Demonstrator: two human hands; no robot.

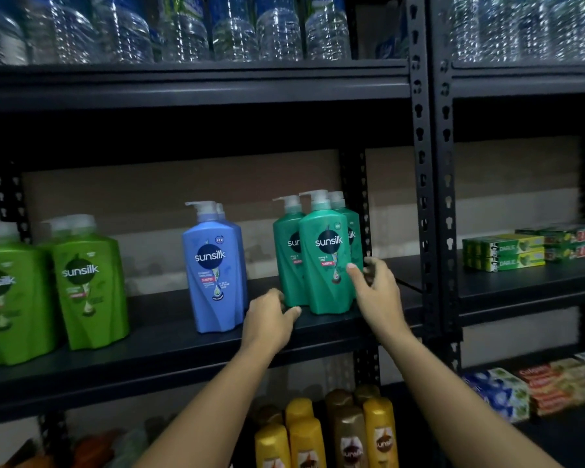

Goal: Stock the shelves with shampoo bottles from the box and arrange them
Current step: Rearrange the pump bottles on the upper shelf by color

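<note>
Two bare forearms rise from below the shelf (169, 336), no sleeves, watch or rings showing. The left hand (271, 319) and right hand (375, 288) are gloveless, with short, plain fingernails.

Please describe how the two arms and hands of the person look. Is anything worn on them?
Both forearms are bare as far as the picture shows: no sleeves, gloves, watch or bracelet. The left hand and the right hand show no rings that I can make out, though the picture is dim and a little blurred. The fingernails look short and unpainted.

glossy plastic teal bottles (325, 255), matt metal shelf (169, 336).
</note>
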